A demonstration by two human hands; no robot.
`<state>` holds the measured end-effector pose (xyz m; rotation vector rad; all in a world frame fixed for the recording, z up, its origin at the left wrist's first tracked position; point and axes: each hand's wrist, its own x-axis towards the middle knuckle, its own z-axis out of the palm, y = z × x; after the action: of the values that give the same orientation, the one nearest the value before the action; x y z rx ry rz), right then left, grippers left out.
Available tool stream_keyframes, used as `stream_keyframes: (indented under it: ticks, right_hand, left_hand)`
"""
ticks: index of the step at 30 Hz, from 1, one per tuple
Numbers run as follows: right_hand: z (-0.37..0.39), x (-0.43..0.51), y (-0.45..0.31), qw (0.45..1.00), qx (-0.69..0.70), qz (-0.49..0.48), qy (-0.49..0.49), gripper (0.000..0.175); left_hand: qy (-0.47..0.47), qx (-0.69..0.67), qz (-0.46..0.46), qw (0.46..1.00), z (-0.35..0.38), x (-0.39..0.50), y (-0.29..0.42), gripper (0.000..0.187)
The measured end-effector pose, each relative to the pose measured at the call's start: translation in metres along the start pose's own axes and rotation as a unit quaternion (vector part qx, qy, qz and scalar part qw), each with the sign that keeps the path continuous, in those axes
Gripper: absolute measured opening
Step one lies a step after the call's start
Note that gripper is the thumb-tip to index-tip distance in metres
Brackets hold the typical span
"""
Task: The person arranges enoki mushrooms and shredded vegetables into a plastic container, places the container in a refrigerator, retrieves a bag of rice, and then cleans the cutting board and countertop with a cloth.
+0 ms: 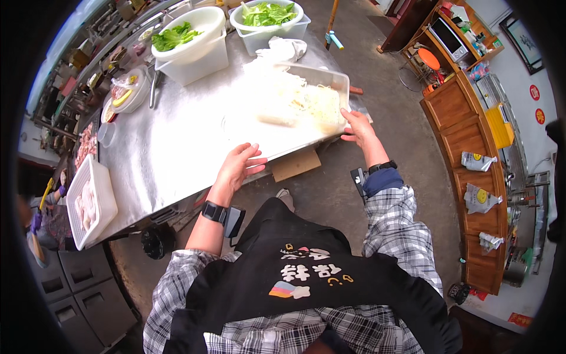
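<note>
My left hand point(239, 167) hovers over the near edge of the steel table point(185, 128) with its fingers spread and nothing in them. My right hand point(360, 128) is at the near right corner of a clear plastic tub point(342, 79). Its thumb overlaps the tub's corner, and the fingers are apart from the thumb; whether they touch the tub is hard to see. Pale noodle-like strands point(320, 101) lie in the tub. Strong glare washes out the tub's left side and the tabletop around it.
Two white colanders of leafy greens point(177, 37) point(269, 14) sit in plastic bins at the back. A white cloth point(285, 48) lies behind the tub. At left are a basket of raw meat point(86, 205) and a small clear cup point(107, 134). A wooden counter point(468, 155) stands at right.
</note>
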<state>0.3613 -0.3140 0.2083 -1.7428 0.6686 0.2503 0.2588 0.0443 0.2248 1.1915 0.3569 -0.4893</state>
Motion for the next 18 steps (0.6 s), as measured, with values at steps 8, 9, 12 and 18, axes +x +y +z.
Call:
stream_keyframes:
  ticks: [8,9,12,18]
  right_hand:
    - [0.008,0.048,-0.01,0.988,-0.013,0.073,-0.135,0.047]
    - [0.009,0.048,-0.011,0.99,-0.025,0.067,-0.124,0.046]
    - [0.014,0.045,-0.013,0.993,-0.049,0.045,-0.094,0.043]
    - [0.01,0.037,-0.004,0.996,-0.069,-0.059,-0.013,0.041]
  left_hand:
    - [0.15,0.338,0.233,0.899,0.016,0.149,0.062,0.106]
    - [0.162,0.415,0.248,0.86,0.019,0.162,0.066,0.109]
    - [0.17,0.566,0.246,0.769,0.029,0.19,0.074,0.109]
    - [0.172,0.582,0.166,0.777,0.027,0.233,0.091,0.07]
